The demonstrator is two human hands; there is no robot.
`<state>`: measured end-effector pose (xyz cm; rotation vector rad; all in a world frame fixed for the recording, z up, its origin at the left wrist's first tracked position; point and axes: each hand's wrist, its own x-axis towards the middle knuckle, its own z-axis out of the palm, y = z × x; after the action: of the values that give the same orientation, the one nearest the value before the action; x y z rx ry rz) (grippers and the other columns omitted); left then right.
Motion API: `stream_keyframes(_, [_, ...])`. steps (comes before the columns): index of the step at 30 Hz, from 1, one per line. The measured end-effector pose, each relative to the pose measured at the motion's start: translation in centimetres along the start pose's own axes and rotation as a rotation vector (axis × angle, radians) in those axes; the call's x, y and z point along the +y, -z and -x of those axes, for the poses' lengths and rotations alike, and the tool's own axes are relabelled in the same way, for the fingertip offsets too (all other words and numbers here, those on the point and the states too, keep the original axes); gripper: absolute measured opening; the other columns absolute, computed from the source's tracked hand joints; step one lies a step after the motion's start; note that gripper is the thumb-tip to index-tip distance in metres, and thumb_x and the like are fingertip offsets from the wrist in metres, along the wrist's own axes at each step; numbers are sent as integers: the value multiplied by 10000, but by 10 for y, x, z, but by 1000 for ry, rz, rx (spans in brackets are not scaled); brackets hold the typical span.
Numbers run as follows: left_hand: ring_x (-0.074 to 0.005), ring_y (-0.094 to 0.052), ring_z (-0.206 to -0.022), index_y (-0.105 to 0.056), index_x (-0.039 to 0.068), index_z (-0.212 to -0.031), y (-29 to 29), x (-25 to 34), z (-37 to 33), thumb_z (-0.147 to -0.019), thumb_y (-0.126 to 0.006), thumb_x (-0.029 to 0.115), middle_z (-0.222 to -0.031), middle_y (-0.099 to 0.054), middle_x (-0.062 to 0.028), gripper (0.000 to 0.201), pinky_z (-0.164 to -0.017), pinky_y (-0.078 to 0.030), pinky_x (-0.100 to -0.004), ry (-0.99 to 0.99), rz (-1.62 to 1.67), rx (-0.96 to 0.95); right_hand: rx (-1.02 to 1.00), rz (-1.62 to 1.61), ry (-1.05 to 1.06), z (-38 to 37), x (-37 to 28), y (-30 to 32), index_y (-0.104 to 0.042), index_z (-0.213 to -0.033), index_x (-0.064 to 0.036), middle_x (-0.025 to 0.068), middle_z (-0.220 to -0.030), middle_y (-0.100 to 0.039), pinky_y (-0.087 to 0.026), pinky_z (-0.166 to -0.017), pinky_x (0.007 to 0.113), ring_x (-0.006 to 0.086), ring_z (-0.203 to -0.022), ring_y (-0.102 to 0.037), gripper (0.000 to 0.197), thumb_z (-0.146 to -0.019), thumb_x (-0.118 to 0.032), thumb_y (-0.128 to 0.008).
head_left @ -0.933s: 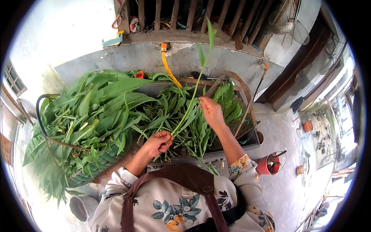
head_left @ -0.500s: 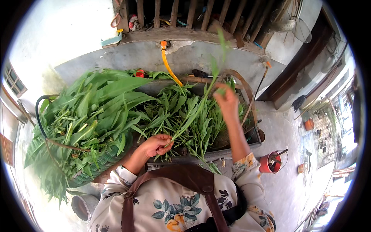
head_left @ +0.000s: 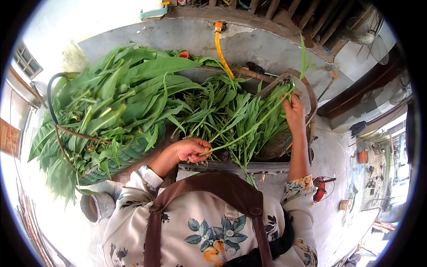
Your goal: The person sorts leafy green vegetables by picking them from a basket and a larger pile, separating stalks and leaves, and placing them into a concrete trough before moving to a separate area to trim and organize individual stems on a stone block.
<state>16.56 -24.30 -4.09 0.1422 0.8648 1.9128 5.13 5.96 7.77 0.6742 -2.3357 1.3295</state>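
A long green leafy stalk [head_left: 254,129] stretches slantwise between my two hands. My left hand [head_left: 191,150] pinches its lower end over the trough's near side. Higher up and farther right, my right hand [head_left: 294,111] closes round its leafy upper part, with a narrow leaf tip standing up above the fingers. Beneath the stalk, a heap of cut leafy stems [head_left: 213,104] fills much of a grey trough [head_left: 235,167]. To the left, broad green leaves [head_left: 111,89] are piled over a green woven basket [head_left: 106,170] with a dark hoop handle [head_left: 50,104].
An orange-yellow hose [head_left: 222,55] hangs from the wall into the trough. A metal bucket [head_left: 106,205] stands on the floor at lower left; a red pail [head_left: 319,189] is beyond my right forearm. Wooden slats [head_left: 311,15] line the far wall opening. A wire-mesh cage [head_left: 377,173] stands at right.
My view has tilted and shifted, so the trough appears higher. My right hand has moved outward to the right, and the stalk now lies straighter between my hands. My left hand keeps its pinch.
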Motion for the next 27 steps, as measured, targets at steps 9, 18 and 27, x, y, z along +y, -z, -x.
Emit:
stream_keyframes(9, [-55,-258,-400,-458,55,-772,-5,18,-19,-849,-433,169,-529,-380,10,140,-341,-171,-188,-412,81,479,-659,269,9,77,5,-78,-490,-845,-12,106,-853,-545,-435,-613,354,253,-739,-560,162,-802,-168,-481])
stream_keyframes(18, [-173,-452,-685,-451,51,-951,120,-8,-25,-814,-424,124,-783,-478,-76,158,-584,-391,-294,-645,-1014,1576,-653,13,-376,104,7,-71,-481,-875,-3,146,-652,-515,-403,-521,329,243,-583,-548,143,-786,-114,-500])
stream_keyframes(27, [-359,-546,-730,-499,31,-849,107,-19,-15,-709,-475,99,-798,-550,-201,157,-606,-435,-432,-117,-1662,1377,-653,81,-258,140,18,-86,-520,-821,-51,132,-620,-520,-391,-511,347,299,-564,-514,207,-737,-234,-565])
